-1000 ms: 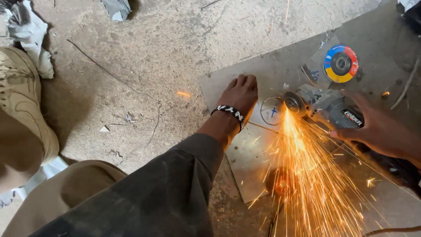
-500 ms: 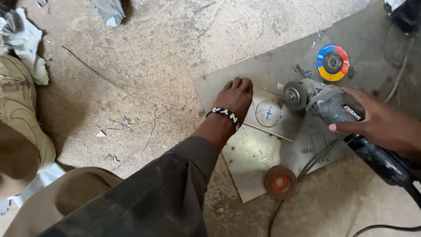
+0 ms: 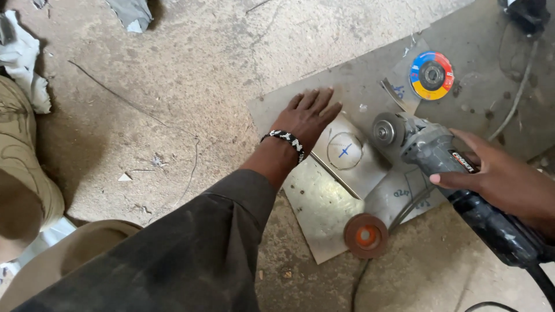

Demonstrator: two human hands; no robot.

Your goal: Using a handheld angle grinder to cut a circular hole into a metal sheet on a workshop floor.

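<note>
My left hand (image 3: 309, 117), with a beaded band at the wrist, lies flat with fingers spread on the edge of a small metal plate (image 3: 352, 155) marked with a drawn circle and a blue cross. My right hand (image 3: 509, 179) grips the body of a grey angle grinder (image 3: 430, 149). Its disc (image 3: 387, 130) hangs just right of the marked plate, with no sparks coming off it. The plate rests on a larger steel sheet (image 3: 315, 205) lying on the floor.
A worn orange grinding disc (image 3: 365, 235) lies on the sheet's near corner. A blue, red and yellow flap disc (image 3: 431, 75) sits farther back on a grey sheet. The grinder's cable (image 3: 543, 280) trails at right. A tan boot (image 3: 23, 167) and rags are at left.
The grinder was cutting with a shower of sparks a second ago; the sparks have stopped and the disc has lifted off to the right. My left hand stayed on the plate.
</note>
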